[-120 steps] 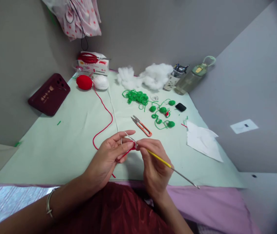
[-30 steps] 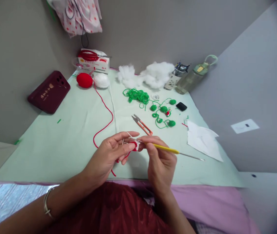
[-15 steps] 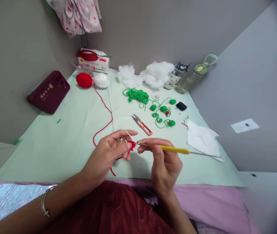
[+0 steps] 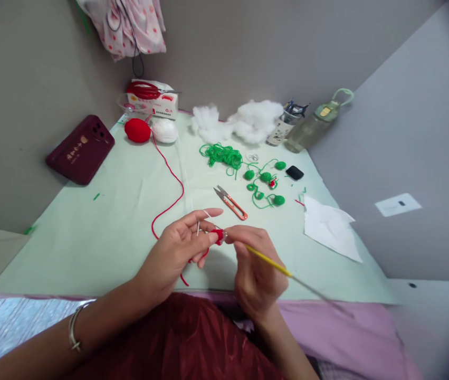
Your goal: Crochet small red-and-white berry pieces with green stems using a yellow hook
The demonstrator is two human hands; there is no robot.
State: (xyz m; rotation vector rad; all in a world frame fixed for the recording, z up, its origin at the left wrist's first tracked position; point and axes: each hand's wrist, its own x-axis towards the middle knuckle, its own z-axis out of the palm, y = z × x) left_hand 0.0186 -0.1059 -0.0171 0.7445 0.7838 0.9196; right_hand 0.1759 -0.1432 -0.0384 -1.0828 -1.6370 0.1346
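Observation:
Between the thumb and fingers of my left hand (image 4: 180,245) is a small red-and-white crochet piece (image 4: 218,236). White yarn runs over the raised index finger of that hand. My right hand (image 4: 258,266) grips a crochet hook (image 4: 267,259) with a yellow handle, its tip at the edge of the piece and mostly hidden by the fingers. A red yarn strand (image 4: 169,207) trails from the red yarn ball (image 4: 137,130) to my left hand. The white yarn ball (image 4: 164,131) sits beside the red one. Orange thread snips (image 4: 232,203) lie just beyond my hands.
Green yarn (image 4: 222,155) and several small green crocheted balls (image 4: 265,177) lie beyond the snips. White stuffing (image 4: 256,120), a pen cup (image 4: 280,129) and a bottle (image 4: 311,126) stand at the back. White paper (image 4: 329,227) is right; a maroon phone (image 4: 82,150) leans left.
My right hand has shifted slightly left and turned, so the hook's rear end now points down to the right rather than nearly level. The left hand keeps its hold.

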